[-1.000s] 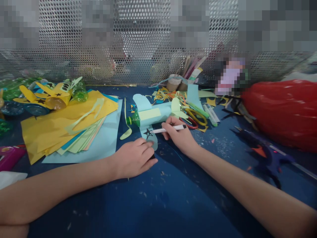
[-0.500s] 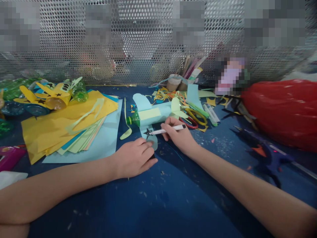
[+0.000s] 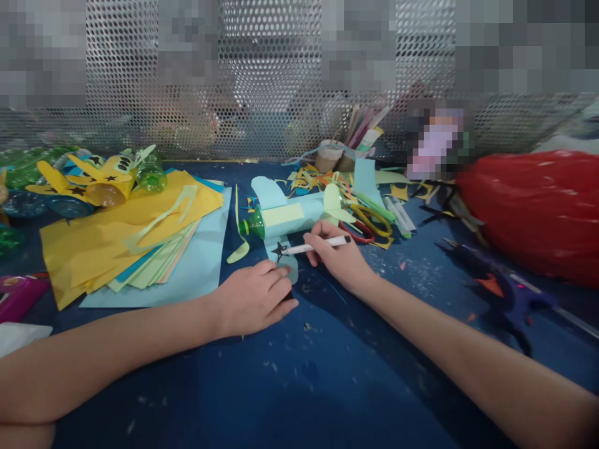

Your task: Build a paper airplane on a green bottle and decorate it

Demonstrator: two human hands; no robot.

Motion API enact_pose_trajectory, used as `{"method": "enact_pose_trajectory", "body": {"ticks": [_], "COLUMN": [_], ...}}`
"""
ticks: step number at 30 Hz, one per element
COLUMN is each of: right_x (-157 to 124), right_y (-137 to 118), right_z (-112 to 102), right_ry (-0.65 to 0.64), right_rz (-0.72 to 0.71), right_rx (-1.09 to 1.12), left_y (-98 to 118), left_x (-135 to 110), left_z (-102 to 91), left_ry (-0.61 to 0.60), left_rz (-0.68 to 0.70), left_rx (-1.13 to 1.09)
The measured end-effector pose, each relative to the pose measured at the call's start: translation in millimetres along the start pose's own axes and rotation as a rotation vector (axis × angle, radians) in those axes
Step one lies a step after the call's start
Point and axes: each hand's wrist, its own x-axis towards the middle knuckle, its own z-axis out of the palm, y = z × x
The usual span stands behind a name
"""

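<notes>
In my right hand [image 3: 334,252], closed in a pen grip, is a white marker [image 3: 316,245] with a black end. Its tip touches a small black star [image 3: 279,251] on the light-blue paper wing [image 3: 287,269]. That wing belongs to a plane made from a green plastic bottle [image 3: 253,223] wrapped in light-blue paper [image 3: 309,209], lying on its side. Another blue wing [image 3: 267,191] sticks out at the far side, and pale-green fins [image 3: 333,198] stand at the tail. My left hand [image 3: 259,296] lies palm down, fingers loosely bent and apart, fingertips at the near wing's edge.
Yellow paper sheets [image 3: 93,243] lie at left, beside a yellow paper-covered bottle plane [image 3: 112,184]. Scissors [image 3: 384,227], paper scraps [image 3: 309,179] and cups [image 3: 327,157] sit behind the plane. On the right are a glue gun [image 3: 519,290] and a red plastic bag [image 3: 533,212].
The star looks slightly more filled with black. Both hands and the plane stay almost in the same place.
</notes>
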Motion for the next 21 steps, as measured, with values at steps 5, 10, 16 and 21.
{"method": "enact_pose_trajectory", "body": {"ticks": [5,10,16,21], "right_x": [-0.3,-0.3,-1.0,-0.2], "right_y": [-1.9,-3.7,-5.2,-3.5], "right_z": [0.3,0.9,0.2,0.2], "right_ry": [-0.002,-0.005,0.018,0.009], "right_rz": [-0.004,0.003,0.017,0.014], "right_rx": [-0.002,-0.003,-0.012,-0.003], "left_y": [-0.1,0.1,0.6,-0.2], "left_x": [0.1,0.2,0.2,-0.5], "left_z": [0.3,1.1,0.1,0.2], "left_ry": [-0.001,0.011,0.012,-0.010], "left_rz": [0.003,0.003,0.003,-0.001], "left_rx": [-0.006,0.001,0.000,-0.034]}}
